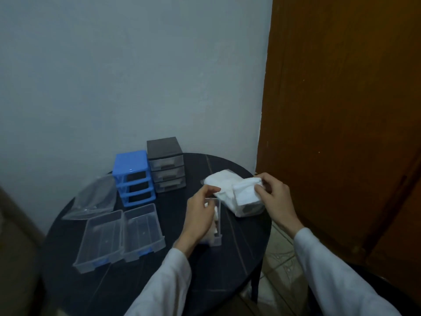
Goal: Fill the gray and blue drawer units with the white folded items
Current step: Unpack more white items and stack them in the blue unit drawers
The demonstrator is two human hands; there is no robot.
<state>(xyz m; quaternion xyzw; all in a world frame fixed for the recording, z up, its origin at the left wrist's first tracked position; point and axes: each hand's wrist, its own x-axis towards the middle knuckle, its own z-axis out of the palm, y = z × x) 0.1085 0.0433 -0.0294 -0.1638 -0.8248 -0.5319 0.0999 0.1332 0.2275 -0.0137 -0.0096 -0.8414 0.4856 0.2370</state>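
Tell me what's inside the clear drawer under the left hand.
White folded items lie in the clear drawer. The left hand covers most of it, so their number is hidden.

Both hands reach forward from white sleeves, left hand fingers loosely curled, right hand pinching.

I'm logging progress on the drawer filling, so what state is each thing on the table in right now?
blue drawer unit: upright, all three slots empty
gray drawer unit: upright, three drawers in
two clear drawers: out on the table, empty
third clear drawer: out, partly filled with white items
bag of white folded items: lying open
empty clear bag: lying flat
left hand: over third drawer
right hand: pinching a white item
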